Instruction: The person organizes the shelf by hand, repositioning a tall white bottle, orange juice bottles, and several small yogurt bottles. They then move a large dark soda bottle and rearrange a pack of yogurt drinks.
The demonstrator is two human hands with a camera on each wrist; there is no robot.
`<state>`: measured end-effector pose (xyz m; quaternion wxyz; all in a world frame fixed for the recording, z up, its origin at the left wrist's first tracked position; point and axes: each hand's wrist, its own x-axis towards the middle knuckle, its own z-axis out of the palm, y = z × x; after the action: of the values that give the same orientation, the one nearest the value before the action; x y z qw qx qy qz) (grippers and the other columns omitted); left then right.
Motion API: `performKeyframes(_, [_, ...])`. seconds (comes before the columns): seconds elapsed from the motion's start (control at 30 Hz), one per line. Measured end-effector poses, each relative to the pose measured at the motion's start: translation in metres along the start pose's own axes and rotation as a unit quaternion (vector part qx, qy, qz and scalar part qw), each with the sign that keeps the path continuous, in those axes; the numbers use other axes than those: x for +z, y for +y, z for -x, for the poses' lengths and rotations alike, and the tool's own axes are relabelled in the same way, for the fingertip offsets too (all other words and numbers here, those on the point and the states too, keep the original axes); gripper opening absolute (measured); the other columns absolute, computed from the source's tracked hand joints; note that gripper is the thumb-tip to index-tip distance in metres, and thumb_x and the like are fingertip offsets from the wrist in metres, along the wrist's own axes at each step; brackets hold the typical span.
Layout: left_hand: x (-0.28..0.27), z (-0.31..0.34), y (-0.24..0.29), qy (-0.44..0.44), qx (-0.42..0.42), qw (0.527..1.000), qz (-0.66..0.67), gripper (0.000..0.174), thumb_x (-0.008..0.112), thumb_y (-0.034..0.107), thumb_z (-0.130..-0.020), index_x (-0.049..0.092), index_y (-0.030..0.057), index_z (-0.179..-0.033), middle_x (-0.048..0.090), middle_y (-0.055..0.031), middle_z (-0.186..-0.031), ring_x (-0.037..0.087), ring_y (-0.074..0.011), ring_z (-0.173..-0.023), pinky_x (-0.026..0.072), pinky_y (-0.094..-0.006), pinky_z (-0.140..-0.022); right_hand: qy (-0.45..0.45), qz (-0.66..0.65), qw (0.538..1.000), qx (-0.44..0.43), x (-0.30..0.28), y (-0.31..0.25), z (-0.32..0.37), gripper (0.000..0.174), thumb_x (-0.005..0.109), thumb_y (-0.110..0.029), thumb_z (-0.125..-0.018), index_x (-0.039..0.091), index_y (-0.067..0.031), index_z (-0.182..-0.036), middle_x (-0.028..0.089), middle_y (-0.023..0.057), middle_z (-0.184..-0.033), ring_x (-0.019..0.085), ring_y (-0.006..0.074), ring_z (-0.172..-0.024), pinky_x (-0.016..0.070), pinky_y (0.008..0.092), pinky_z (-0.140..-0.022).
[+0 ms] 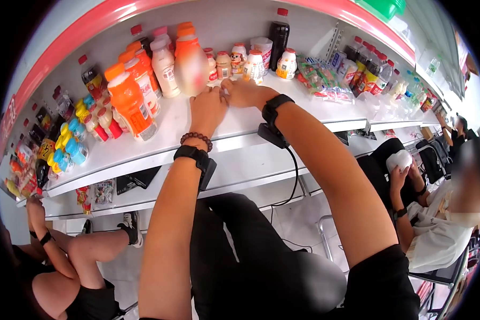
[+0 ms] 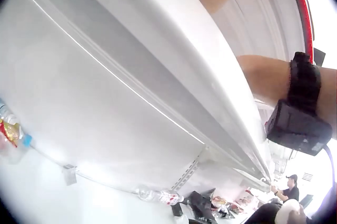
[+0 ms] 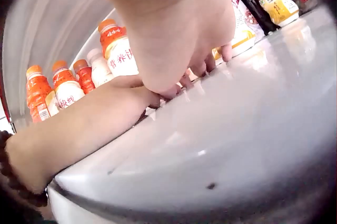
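Both hands meet on the white shelf (image 1: 226,124), in front of small bottles. The left hand (image 1: 208,109) is beside a large orange-capped bottle (image 1: 189,53); its fingertips are hidden. Touching it or nearly so, the right hand (image 1: 245,93) lies before a small white bottle (image 1: 254,66). In the right wrist view the right hand (image 3: 181,34) points its fingers down at the shelf surface, against the left hand (image 3: 124,95). Whether anything small is between the fingers cannot be told. The left wrist view shows mostly the shelf's edge (image 2: 210,50), with part of the right forearm (image 2: 266,76).
Orange bottles (image 1: 130,101) and small blue-capped bottles (image 1: 76,149) stand at the left. Bagged snacks (image 1: 322,77) and cola bottles (image 1: 372,69) are to the right. A lower shelf (image 1: 240,162) runs beneath. One person sits at the left, another (image 1: 437,234) at the right.
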<state>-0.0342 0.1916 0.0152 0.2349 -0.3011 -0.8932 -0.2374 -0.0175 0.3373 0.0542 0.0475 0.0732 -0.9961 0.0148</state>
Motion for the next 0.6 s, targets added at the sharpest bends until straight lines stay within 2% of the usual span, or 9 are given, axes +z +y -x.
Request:
performKeyframes(0.03, [0.000,-0.001,0.000,-0.002,-0.001,1.000,-0.002,0.026,0.055,0.022,-0.087,0.067,0.0089,-0.106,0.064,-0.0118,-0.102,0.062,-0.0293,-0.099,0.0429,-0.0476,-0.085,0.017,0.031,0.999,-0.010,0.001,-0.001,-0.002,0.045,0.046,-0.038,-0.094,0.047,-0.0085,-0.128,0.059,0.0224,-0.122,0.061,0.0420,-0.108,0.0481,0.0499,-0.087])
performKeyframes(0.13, [0.004,0.000,-0.001,0.024,0.006,1.000,-0.005,0.026,0.055,0.023,-0.087,0.069,0.0104,-0.105,0.066,-0.0126,-0.104,0.064,-0.0324,-0.095,0.0458,-0.0510,-0.081,-0.033,0.002,0.996,0.077,-0.009,-0.003,-0.006,0.057,0.048,-0.040,-0.091,0.045,-0.0061,-0.136,0.055,0.0260,-0.131,0.055,0.0419,-0.120,0.0421,0.0526,-0.100])
performKeyframes(0.17, [0.006,-0.001,-0.002,0.029,0.009,1.000,-0.001,0.026,0.055,0.023,-0.087,0.069,0.0102,-0.105,0.067,-0.0128,-0.104,0.064,-0.0325,-0.095,0.0464,-0.0509,-0.081,-0.022,-0.006,0.998,0.065,-0.011,-0.002,-0.010,0.060,0.055,-0.042,-0.087,0.052,-0.0044,-0.133,0.061,0.0255,-0.123,0.059,0.0399,-0.116,0.0474,0.0489,-0.095])
performKeyframes(0.27, [0.006,-0.001,-0.002,0.041,0.013,0.999,-0.003,0.027,0.054,0.024,-0.087,0.069,0.0094,-0.104,0.068,-0.0137,-0.103,0.065,-0.0330,-0.093,0.0480,-0.0505,-0.080,-0.072,-0.017,0.997,0.017,-0.009,0.012,-0.032,0.054,0.061,-0.043,-0.082,0.064,-0.0028,-0.117,0.067,0.0243,-0.110,0.066,0.0356,-0.105,0.0509,0.0462,-0.090])
performKeyframes(0.3, [0.006,-0.002,-0.002,0.044,0.014,0.999,-0.014,0.028,0.054,0.025,-0.087,0.069,0.0089,-0.104,0.068,-0.0141,-0.103,0.065,-0.0331,-0.093,0.0485,-0.0503,-0.080,-0.042,0.020,0.998,0.030,-0.010,0.011,-0.034,0.050,0.066,-0.044,-0.077,0.071,-0.0029,-0.105,0.070,0.0220,-0.099,0.069,0.0326,-0.096,0.0532,0.0423,-0.086])
performKeyframes(0.43, [0.006,-0.002,-0.003,0.041,0.029,0.998,-0.026,0.029,0.054,0.025,-0.088,0.069,0.0068,-0.104,0.068,-0.0149,-0.101,0.066,-0.0340,-0.092,0.0496,-0.0498,-0.080,-0.092,0.066,0.993,0.022,-0.029,0.006,-0.036,0.050,0.071,-0.041,-0.073,0.072,-0.0044,-0.108,0.071,0.0181,-0.103,0.069,0.0322,-0.097,0.0535,0.0394,-0.086])
performKeyframes(0.53, [0.007,-0.001,-0.001,0.060,0.034,0.997,-0.021,0.029,0.053,0.025,-0.089,0.069,0.0053,-0.103,0.068,-0.0167,-0.100,0.066,-0.0356,-0.090,0.0497,-0.0501,-0.079,-0.091,0.106,0.990,0.019,-0.035,0.003,-0.040,0.061,0.071,-0.044,-0.072,0.066,-0.0023,-0.116,0.072,0.0169,-0.097,0.069,0.0317,-0.088,0.0534,0.0415,-0.076])
performKeyframes(0.57, [0.007,-0.002,-0.001,0.054,0.032,0.998,-0.023,0.029,0.053,0.025,-0.089,0.069,0.0051,-0.102,0.068,-0.0174,-0.099,0.066,-0.0361,-0.089,0.0497,-0.0503,-0.079,-0.063,0.123,0.990,0.007,-0.032,0.002,-0.040,0.051,0.071,-0.043,-0.070,0.073,-0.0046,-0.104,0.072,0.0149,-0.095,0.069,0.0309,-0.087,0.0533,0.0411,-0.076])
performKeyframes(0.6, [0.006,-0.003,-0.001,0.048,0.031,0.998,-0.026,0.028,0.053,0.025,-0.089,0.069,0.0048,-0.102,0.068,-0.0180,-0.099,0.066,-0.0367,-0.088,0.0497,-0.0504,-0.079,-0.060,0.122,0.991,0.005,-0.033,0.001,-0.039,0.051,0.072,-0.042,-0.070,0.073,-0.0045,-0.104,0.072,0.0147,-0.094,0.069,0.0309,-0.087,0.0532,0.0411,-0.076])
